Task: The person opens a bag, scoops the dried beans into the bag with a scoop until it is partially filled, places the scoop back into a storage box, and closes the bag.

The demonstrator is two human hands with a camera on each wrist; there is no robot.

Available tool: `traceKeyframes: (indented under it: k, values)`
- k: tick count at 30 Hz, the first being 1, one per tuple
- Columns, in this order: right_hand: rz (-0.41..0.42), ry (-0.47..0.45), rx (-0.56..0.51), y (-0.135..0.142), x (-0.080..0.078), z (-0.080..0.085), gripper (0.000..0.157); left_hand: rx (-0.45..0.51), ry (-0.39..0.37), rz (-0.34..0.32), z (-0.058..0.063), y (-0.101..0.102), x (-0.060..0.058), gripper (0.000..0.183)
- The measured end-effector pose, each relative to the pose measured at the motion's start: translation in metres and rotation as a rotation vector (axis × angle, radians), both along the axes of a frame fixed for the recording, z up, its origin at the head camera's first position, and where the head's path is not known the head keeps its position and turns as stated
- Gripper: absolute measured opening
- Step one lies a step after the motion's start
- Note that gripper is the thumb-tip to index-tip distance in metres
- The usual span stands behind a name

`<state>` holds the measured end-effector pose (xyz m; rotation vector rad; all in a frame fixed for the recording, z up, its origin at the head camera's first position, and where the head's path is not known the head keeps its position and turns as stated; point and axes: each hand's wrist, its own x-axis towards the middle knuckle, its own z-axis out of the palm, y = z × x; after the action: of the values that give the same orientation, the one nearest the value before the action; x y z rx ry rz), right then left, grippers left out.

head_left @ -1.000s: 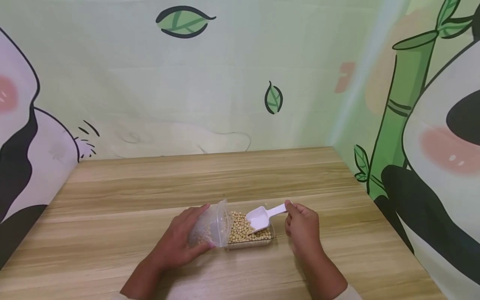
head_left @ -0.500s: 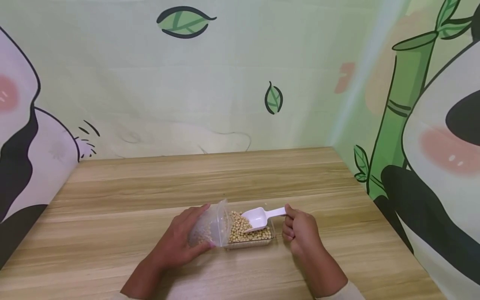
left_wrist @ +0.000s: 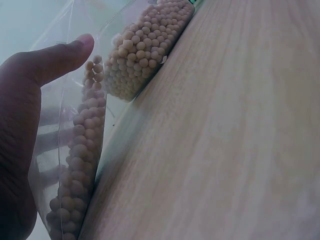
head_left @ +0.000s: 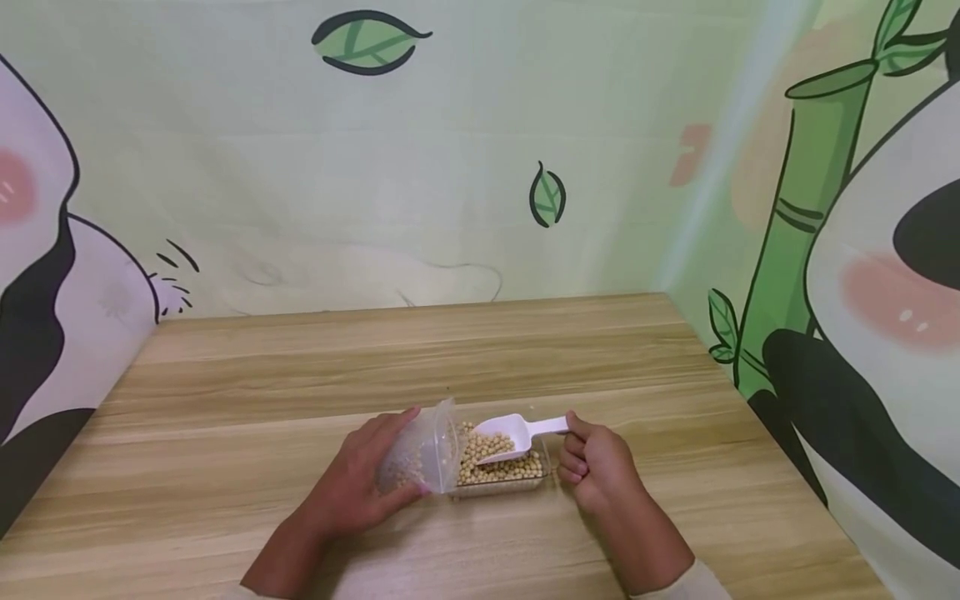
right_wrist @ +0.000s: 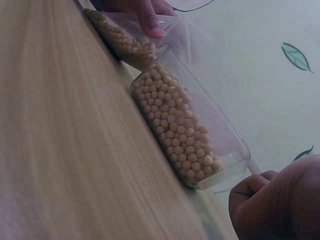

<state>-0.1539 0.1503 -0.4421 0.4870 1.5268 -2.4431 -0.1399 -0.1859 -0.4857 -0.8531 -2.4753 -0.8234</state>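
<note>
My left hand (head_left: 360,487) holds a clear plastic bag (head_left: 438,450) lying on its side, its thumb at the near edge and fingers over the far side. Round beige beans, like soybeans, lie inside the bag in the left wrist view. The bag's mouth meets the left end of a clear rectangular box (head_left: 501,492) well filled with beans (head_left: 476,471). A white scoop (head_left: 516,432) dips its bowl among the box's beans. My right hand (head_left: 602,465) pinches the scoop's handle end, just right of the box. In the right wrist view the box wall (right_wrist: 212,117) hides the scoop's bowl.
The box and bag sit on a wood-grain table (head_left: 337,358). Behind the table rises a pale green wall cloth (head_left: 450,125) printed with leaves, bamboo and pandas.
My right hand has moved the scoop leftward, deeper among the beans toward the bag's mouth, and more beans lie in its bowl. The left hand and bag have stayed still.
</note>
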Motion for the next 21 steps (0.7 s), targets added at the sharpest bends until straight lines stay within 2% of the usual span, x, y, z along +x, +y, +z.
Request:
traceKeyframes:
  k: [6, 16, 21]
  values:
    - [-0.007, 0.005, -0.051, 0.001, -0.001, 0.000, 0.040, 0.004, 0.013, -0.005, 0.000, 0.000, 0.000, 0.091]
    - [-0.055, 0.088, -0.163, 0.002, 0.000, 0.008, 0.041, 0.007, 0.015, -0.009, 0.000, -0.001, 0.000, 0.091]
    - [-0.017, 0.115, -0.180, -0.001, 0.002, 0.011, 0.039, 0.006, 0.006, -0.006, 0.001, -0.001, 0.000, 0.093]
